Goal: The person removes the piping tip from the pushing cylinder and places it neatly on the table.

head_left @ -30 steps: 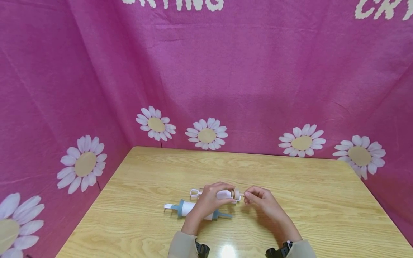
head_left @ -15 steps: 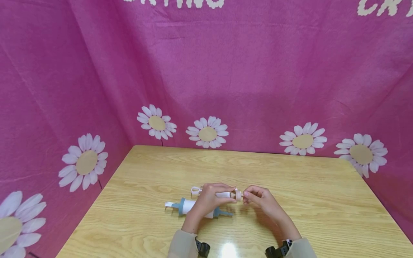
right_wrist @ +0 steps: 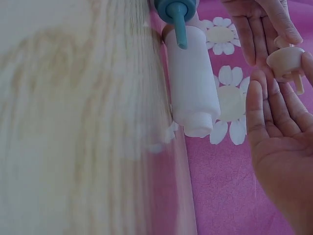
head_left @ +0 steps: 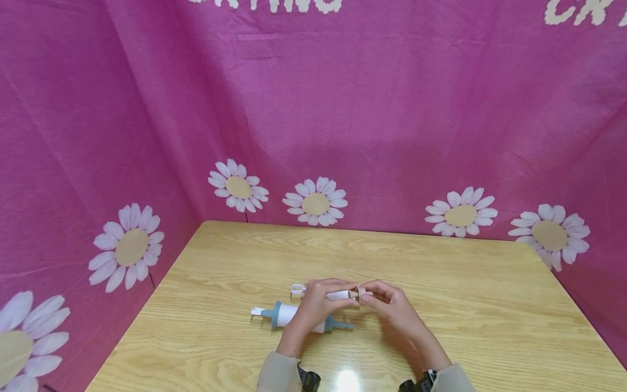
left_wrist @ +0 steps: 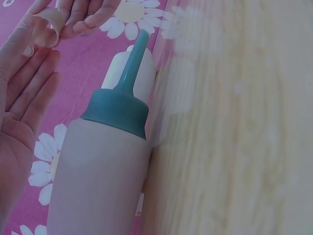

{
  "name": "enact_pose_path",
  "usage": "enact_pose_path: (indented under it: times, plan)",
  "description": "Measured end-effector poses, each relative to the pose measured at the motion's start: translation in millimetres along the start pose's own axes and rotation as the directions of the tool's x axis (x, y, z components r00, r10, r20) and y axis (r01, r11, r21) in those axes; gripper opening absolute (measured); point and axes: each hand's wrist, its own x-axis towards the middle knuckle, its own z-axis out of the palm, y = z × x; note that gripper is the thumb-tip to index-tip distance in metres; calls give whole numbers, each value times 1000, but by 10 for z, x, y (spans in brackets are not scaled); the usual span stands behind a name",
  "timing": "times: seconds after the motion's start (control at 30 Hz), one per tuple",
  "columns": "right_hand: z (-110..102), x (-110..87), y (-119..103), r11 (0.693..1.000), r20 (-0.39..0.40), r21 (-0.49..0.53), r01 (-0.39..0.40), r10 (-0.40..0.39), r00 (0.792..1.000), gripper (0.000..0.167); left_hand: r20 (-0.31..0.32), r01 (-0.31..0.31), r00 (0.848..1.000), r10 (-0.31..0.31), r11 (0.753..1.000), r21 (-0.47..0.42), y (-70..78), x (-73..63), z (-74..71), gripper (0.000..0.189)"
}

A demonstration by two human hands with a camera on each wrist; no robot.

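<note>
Between the fingertips of both hands is a small beige nozzle cap (right_wrist: pixel 284 61), round with a thin stem. My left hand (head_left: pixel 315 299) pinches its near side with thumb and forefinger, the other fingers stretched out. My right hand (head_left: pixel 392 305) pinches it from the right, thumb and fingers at the stem end. Under and behind the left hand lies a white bottle (head_left: pixel 338 295) on its side, a white loop (head_left: pixel 297 289) showing at its left. Closer in, a second white bottle (head_left: pixel 286 314) with teal ends lies sideways, its teal nozzle (left_wrist: pixel 131 68) pointing right; the left wrist partly covers it.
The wooden table (head_left: pixel 235 261) runs back to a pink cloth (head_left: pixel 362 136) printed with white daisies. The cloth also stands along the left side. Light glares off the table's front middle.
My right hand has shifted slightly left, closing in on the beige cap, and its fingertips now overlap the cap's stem end. My left hand and the teal-ended bottle stay nearly put.
</note>
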Motion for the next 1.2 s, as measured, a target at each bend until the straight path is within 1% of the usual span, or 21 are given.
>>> enact_pose_path:
  times: [0.2,0.37,0.5,0.57,0.73,1.0,1.2]
  plan:
    - [13,-8,-42,999,-45,-49,13,-15,999,30,-16,16,1000,-17,1000,-22,-20,-7,-12,30]
    - [-3,-26,-28,998,-56,-66,21,-25,998,29,-6,45,999,-45,998,-49,-44,-30,-15,21]
    - [-21,-29,2,997,-58,-75,1,-6,998,30,-9,54,998,-55,997,-63,-69,-46,-14,12]
    - [-27,-27,9,997,-66,-82,-9,3,998,30,-12,70,997,-71,995,-72,-74,-52,-19,9]
    - [-61,-40,10,995,-99,-100,-17,7,995,29,-23,109,994,-110,992,-66,-92,-66,-33,9]
    - [-171,-89,11,992,-131,-122,-13,-3,991,30,-39,109,993,-111,993,-42,-85,-56,-26,9]
    - [-267,-134,26,989,-165,-139,-44,21,986,31,-29,142,989,-143,989,-37,-75,-48,-1,10]
